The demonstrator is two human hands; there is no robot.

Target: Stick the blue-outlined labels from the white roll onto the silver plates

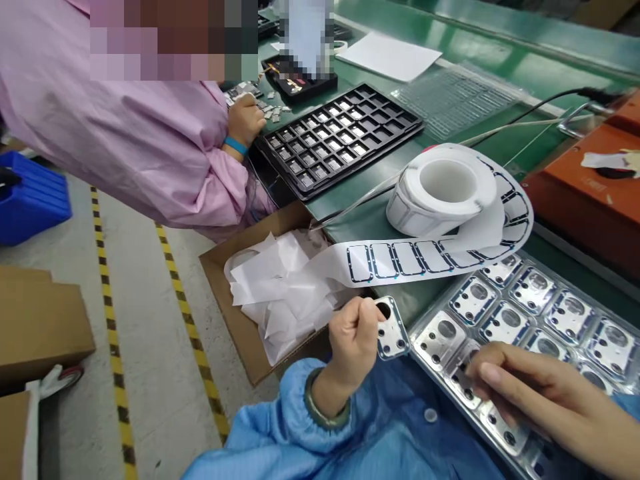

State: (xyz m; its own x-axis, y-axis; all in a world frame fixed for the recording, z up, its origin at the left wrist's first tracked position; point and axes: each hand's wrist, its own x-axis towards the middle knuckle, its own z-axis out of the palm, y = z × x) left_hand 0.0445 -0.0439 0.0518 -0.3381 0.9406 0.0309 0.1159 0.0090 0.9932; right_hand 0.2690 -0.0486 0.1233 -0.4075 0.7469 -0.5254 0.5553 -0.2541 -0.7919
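Note:
My left hand (353, 340) pinches a small metal plate (393, 333) by its left edge. The plate has rounded corners, one large hole, several small ones and a dark blue border. My right hand (540, 393) hovers over the near side of a clear plastic tray (417, 337), thumb and fingers drawn together; whether something is between them is hidden. Rows of similar metal plates (507, 323) lie in the tray's pockets. Behind the tray, a roll of white backing tape (443, 190) rests on the bench, its loose strip (360, 263) carrying black-and-blue frame-shaped stickers leftward.
Left of the bench edge, a cardboard box (230, 320) holds crumpled white backing paper (285, 287). A co-worker in a pink sleeve (165, 147) works beside a black tray (305, 190) of small parts. An orange machine (590, 180) stands at right.

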